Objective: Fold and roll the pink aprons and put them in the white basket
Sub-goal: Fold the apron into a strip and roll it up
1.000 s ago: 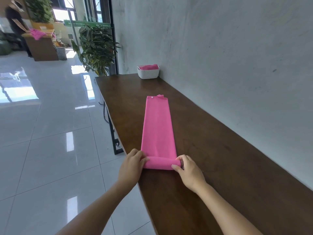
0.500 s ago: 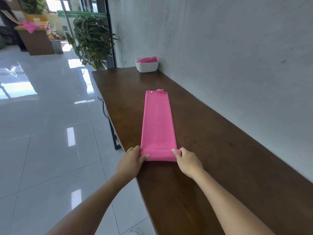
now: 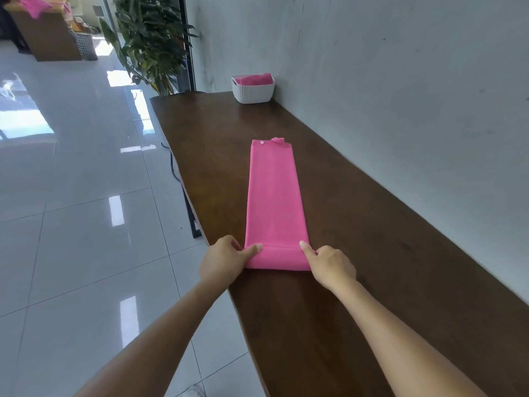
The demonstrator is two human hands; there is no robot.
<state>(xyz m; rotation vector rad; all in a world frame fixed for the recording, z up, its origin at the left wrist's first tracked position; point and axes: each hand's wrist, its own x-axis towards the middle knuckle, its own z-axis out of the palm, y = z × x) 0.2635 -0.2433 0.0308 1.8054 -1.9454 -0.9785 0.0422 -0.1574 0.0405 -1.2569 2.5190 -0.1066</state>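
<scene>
A pink apron [image 3: 274,193] lies folded into a long narrow strip on the dark wooden table [image 3: 386,267], running away from me. Its near end is rolled into a short tube. My left hand [image 3: 223,260] grips the roll's left end, thumb on top. My right hand [image 3: 329,263] grips the right end in the same way. The white basket [image 3: 253,91] stands at the far end of the table against the wall, with a rolled pink apron [image 3: 254,79] inside it.
A grey wall runs along the table's right side. The table's left edge drops to a glossy tiled floor [image 3: 71,196]. A large potted plant [image 3: 151,38] stands beyond the far end. A wooden counter [image 3: 45,32] with pink cloth is far off at the upper left.
Both hands have rolled the apron's near end a little further away from me, so the flat strip is shorter. My head has tilted down and moved closer.
</scene>
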